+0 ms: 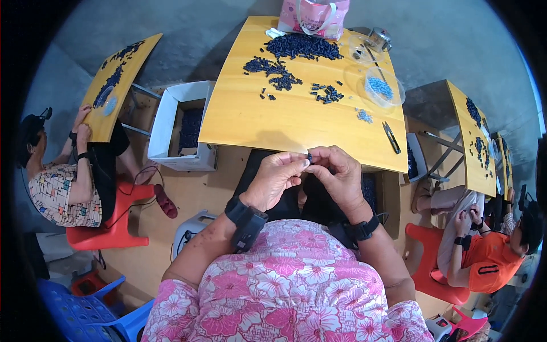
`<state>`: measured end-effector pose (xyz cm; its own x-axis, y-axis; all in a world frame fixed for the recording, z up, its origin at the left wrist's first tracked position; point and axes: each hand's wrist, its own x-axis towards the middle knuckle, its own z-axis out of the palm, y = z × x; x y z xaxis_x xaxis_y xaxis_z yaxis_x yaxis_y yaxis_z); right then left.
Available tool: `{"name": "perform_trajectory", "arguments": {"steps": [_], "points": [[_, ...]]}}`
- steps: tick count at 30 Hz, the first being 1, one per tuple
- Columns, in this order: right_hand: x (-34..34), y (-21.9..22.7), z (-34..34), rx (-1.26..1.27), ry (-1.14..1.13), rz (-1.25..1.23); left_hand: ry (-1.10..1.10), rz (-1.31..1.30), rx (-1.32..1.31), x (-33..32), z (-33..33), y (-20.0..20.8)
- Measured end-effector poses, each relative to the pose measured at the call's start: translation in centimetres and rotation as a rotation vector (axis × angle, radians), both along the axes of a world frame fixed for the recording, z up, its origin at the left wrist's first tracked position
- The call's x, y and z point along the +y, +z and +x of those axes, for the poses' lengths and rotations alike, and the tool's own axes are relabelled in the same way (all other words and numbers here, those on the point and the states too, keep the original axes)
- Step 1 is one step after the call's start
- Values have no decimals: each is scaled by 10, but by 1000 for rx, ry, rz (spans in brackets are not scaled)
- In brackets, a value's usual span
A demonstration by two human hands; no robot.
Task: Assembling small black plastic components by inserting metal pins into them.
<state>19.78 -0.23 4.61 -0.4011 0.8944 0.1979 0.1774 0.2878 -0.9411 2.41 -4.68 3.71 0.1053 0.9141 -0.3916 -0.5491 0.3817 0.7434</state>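
Just over the near edge of the yellow table [256, 122], my left hand [272, 179] and my right hand [340, 175] meet, fingertips pinched together. Between them is a small dark cylindrical piece [309, 158], mostly covered by the fingers. On the tabletop lie a large heap of dark blue cylindrical pieces [302, 47], a looser heap [280, 75] and a smaller group [326, 93] nearer me. A clear bowl [397, 98] at the right holds small light blue pieces [378, 88]. More light blue bits [363, 115] are scattered beside it. Black-handled snips [391, 138] rest near the right edge.
At the table's back stand a pink bag [315, 20], a metal mug [379, 40] and another clear container [358, 50]. A white box [165, 128] with dark pieces sits on the floor at left. People work at tables left [62, 182] and right [493, 256].
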Motion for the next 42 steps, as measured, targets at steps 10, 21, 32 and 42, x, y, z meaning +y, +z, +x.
{"name": "perform_trajectory", "arguments": {"steps": [10,21,32,42], "points": [[-18,3,10,-26,48,181,-79,50,-20,-20,4,9],[-27,10,16,-20,7,240,-107,102,10,-25,12,13],[-28,16,19,-76,-2,339,-51,600,626,-24,19,21],[-33,23,20,-59,-8,378,9,835,802,-25,21,30]]}}
